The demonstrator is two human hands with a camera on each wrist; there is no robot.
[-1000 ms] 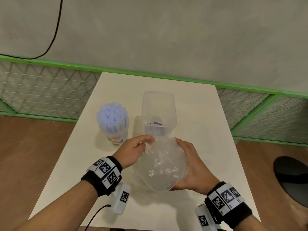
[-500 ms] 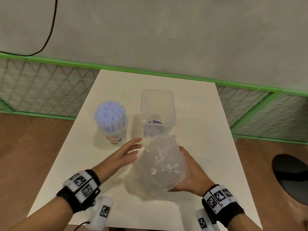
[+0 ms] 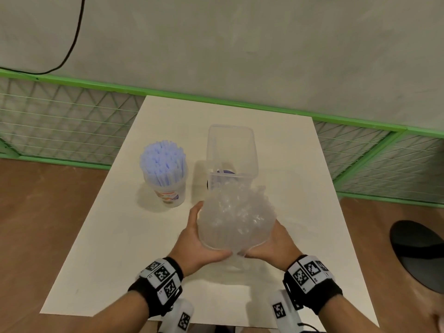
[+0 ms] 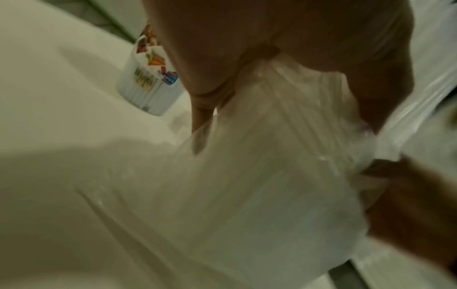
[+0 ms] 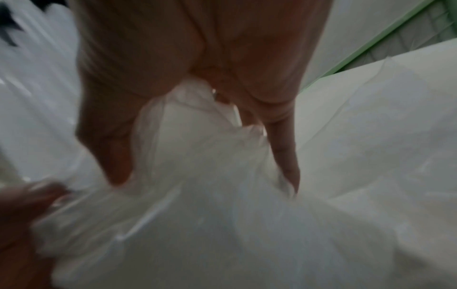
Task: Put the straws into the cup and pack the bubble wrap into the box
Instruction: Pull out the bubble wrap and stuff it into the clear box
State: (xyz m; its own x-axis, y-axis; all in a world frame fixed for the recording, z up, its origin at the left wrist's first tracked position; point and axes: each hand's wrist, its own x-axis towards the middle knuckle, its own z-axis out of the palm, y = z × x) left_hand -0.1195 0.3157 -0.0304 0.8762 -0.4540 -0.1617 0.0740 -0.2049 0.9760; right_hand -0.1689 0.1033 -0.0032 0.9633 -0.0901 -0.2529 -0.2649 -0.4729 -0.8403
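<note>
The bubble wrap (image 3: 236,221), bunched into a rounded clear wad, is held above the worktop (image 3: 295,179) at the near middle, between both hands. The left hand (image 3: 195,243) cups its 9 o'clock side, thumb along the near lower edge and fingers (image 4: 201,125) curled round the far side, pressing into the plastic. The right hand (image 3: 272,246) cups the 3 o'clock side from below, its fingers (image 5: 287,156) curled into the folds of the wrap. The wrist views are blurred, but both show plastic gathered against the palm.

At 12 o'clock from the wad, just beyond it, stands the box (image 3: 231,155), a clear open-topped container; the upper edge of the wrap overlaps its near wall in the head view, and whether they touch cannot be told. At 10 o'clock from the wad stands the cup (image 3: 168,191), upright, filled with pale blue straws (image 3: 163,162) standing on end. Cup and box stand near each other, apart.
</note>
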